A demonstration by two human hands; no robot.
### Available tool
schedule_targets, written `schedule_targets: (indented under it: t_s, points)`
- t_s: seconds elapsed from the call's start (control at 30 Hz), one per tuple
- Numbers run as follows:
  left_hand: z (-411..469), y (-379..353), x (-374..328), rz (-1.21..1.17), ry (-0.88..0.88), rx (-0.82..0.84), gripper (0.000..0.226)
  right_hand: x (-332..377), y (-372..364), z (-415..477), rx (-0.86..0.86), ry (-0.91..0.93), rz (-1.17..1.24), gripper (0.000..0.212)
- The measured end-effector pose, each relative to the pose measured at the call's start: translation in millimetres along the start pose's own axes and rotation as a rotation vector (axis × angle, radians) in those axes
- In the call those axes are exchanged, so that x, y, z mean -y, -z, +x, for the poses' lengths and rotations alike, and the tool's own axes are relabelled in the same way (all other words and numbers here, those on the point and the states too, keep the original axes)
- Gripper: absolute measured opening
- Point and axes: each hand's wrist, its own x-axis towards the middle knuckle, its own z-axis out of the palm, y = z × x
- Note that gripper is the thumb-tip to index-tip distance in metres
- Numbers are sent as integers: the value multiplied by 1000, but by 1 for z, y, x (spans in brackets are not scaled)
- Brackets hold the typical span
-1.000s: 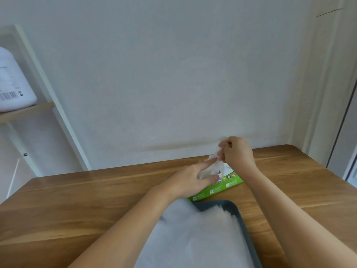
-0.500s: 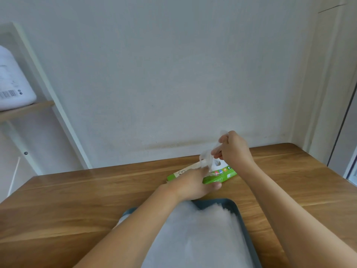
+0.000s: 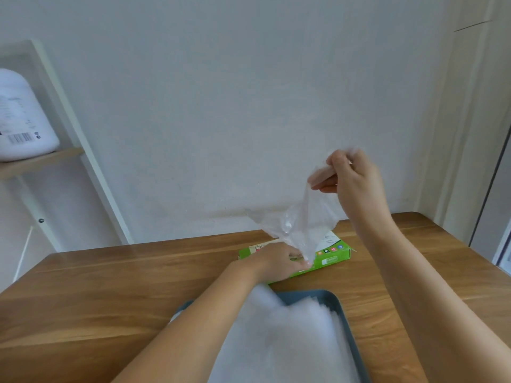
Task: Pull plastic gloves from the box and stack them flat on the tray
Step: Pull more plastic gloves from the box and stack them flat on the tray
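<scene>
A green glove box (image 3: 330, 257) lies flat on the wooden table beyond the tray. My left hand (image 3: 279, 262) presses down on the box top. My right hand (image 3: 351, 178) is raised above the box and pinches one end of a clear plastic glove (image 3: 298, 225). The glove stretches down from those fingers to the box opening beside my left hand. A grey-blue tray (image 3: 336, 299) sits near me, with a stack of flat clear gloves (image 3: 290, 338) on it. My left forearm covers the stack's left part.
The wooden table (image 3: 110, 294) meets a white wall at the back. A white shelf frame stands at the left with a white jug (image 3: 19, 120) on a wooden board. A door frame runs down the right side.
My right hand has risen well above the box, drawing the glove out long. My left hand stays pressed on the box, which has shifted slightly.
</scene>
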Motion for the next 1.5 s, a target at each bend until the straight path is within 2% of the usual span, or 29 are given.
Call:
schedule_targets:
  t_s: [0.1,0.13,0.23,0.3,0.37,0.43,0.5,0.57,0.6,0.67,0.77,0.83,0.87,0.93,1.03,1.1,1.2,1.3,1.4,1.5]
  points:
    - [-9,18,0,-29,-5,-52,37,16,6,-1,44,58,105,61]
    - [-12,25,0,-15,-10,-61,34,20,7,-1,34,57,142,63]
    - [-31,50,0,48,65,-19,33,30,12,-1,12,-15,242,48]
    - [-50,69,3,115,150,29,40,35,13,-2,90,-82,291,53]
    - [-73,86,7,159,166,8,48,42,12,-7,243,-158,321,58]
    - [-90,92,8,9,87,-70,71,48,10,-14,428,-238,329,60]
    - [-103,89,3,-310,-80,-97,99,53,6,-25,585,-289,339,58]
    - [-112,78,-3,-613,-259,-47,106,59,0,-38,730,-293,292,53]
    - [-117,70,-6,-716,-319,-2,100,62,-4,-46,772,-294,258,52]
    - [-128,58,-12,-823,-343,49,76,66,-12,-59,740,-323,215,47]
    - [-140,44,-15,-865,-234,-33,47,66,-19,-71,640,-398,245,42]
    - [-150,38,-12,-1030,-202,-65,25,64,-19,-79,602,-480,310,44]
    - [-154,37,-12,-1130,-204,-60,23,61,-17,-82,578,-521,340,47]
    - [-163,34,-11,-1262,-209,-89,34,57,-8,-90,606,-558,376,58]
    - [-172,28,-5,-1446,-154,-275,43,56,1,-107,846,-577,301,80]
    - [-180,25,0,-1481,-157,-360,49,58,0,-120,948,-636,295,71]
    - [-191,22,6,-1495,-190,-433,42,59,-11,-134,827,-714,351,31]
    - [-201,24,19,-1479,-161,-529,24,64,-18,-137,607,-609,273,8]
    - [-217,28,35,-1463,-113,-476,34,74,-21,-137,450,-488,136,15]
    - [-233,37,47,-1384,-139,-346,17,83,-22,-141,415,-394,55,14]
